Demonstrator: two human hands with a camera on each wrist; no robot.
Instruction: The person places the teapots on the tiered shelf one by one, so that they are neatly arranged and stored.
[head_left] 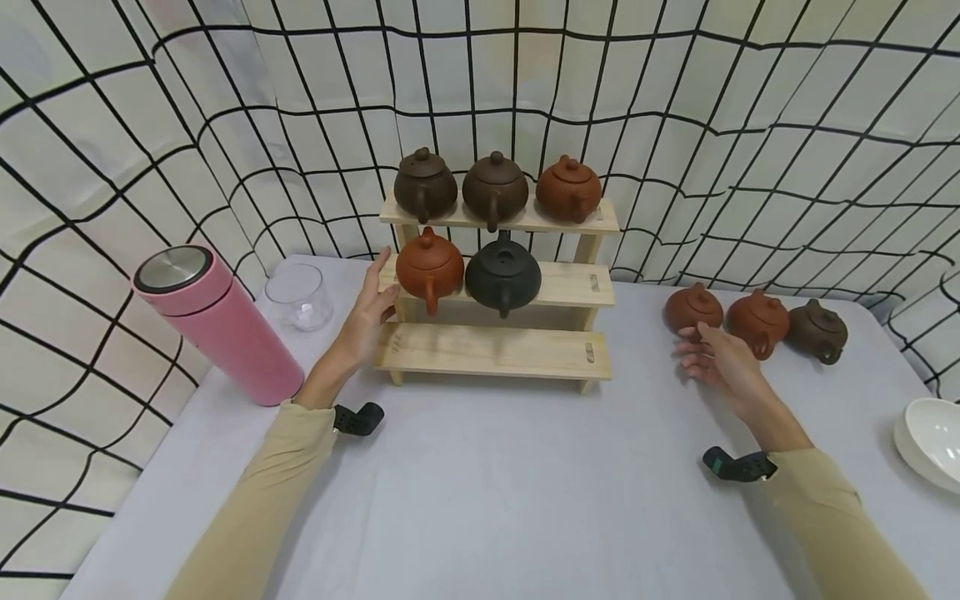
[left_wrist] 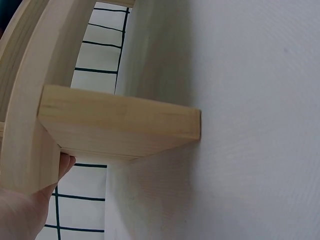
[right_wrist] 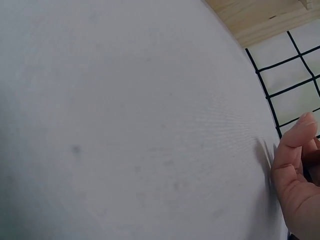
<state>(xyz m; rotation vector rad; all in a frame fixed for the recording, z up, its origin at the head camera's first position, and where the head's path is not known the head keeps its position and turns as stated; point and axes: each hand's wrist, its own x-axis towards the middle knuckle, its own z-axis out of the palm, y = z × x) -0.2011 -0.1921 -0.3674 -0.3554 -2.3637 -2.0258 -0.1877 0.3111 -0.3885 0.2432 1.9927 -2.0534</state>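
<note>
A three-tier wooden stand stands in the middle, its left end held by my left hand. In the left wrist view, fingertips show beyond the stand's leg; the rest of their hold is hidden. Several clay teapots sit on the upper two tiers, including an orange-red teapot near the left hand and a black teapot beside it. My right hand hovers with loosely bent fingers just in front of a reddish-brown teapot; contact cannot be told.
Right of that teapot are another reddish teapot and a dark brown teapot. A white bowl is at the right edge. Left stand a pink thermos and a clear glass. Black wire grid encloses the table.
</note>
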